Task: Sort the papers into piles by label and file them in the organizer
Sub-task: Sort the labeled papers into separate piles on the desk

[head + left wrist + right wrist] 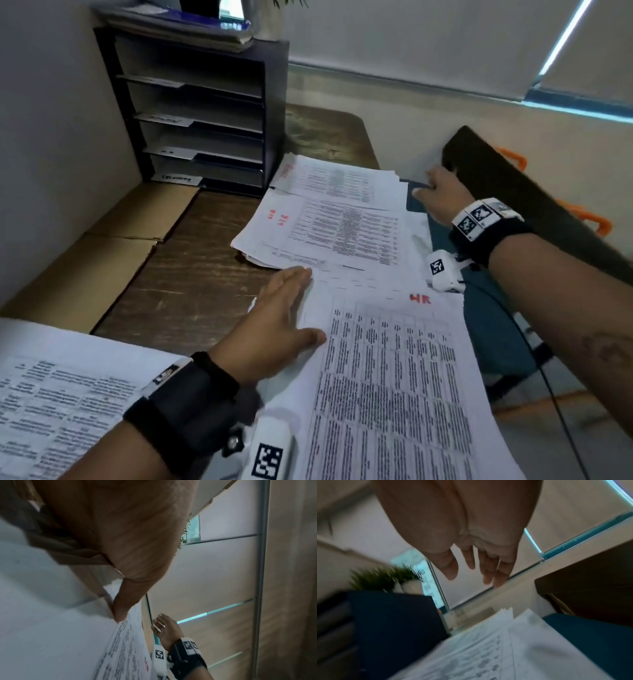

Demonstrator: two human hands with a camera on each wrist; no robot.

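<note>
A printed sheet marked HR in red [387, 370] lies nearest me on the wooden desk [191, 274]. My left hand [284, 315] rests flat on its upper left part with straight fingers; the left wrist view shows the thumb [120, 609] on the paper edge. Beyond lie two more piles with red labels [329, 233] [342, 181]. My right hand [440, 192] hovers past the piles' right edge, fingers [471, 561] loose and holding nothing. The black organizer [202, 109] with labelled shelves stands at the back left.
More printed sheets [61, 387] lie at the lower left. Cardboard [113, 246] covers the desk's left side by the wall. A dark chair back [520, 192] and a teal seat [493, 325] are on the right. Folders [178, 24] are stacked on the organizer.
</note>
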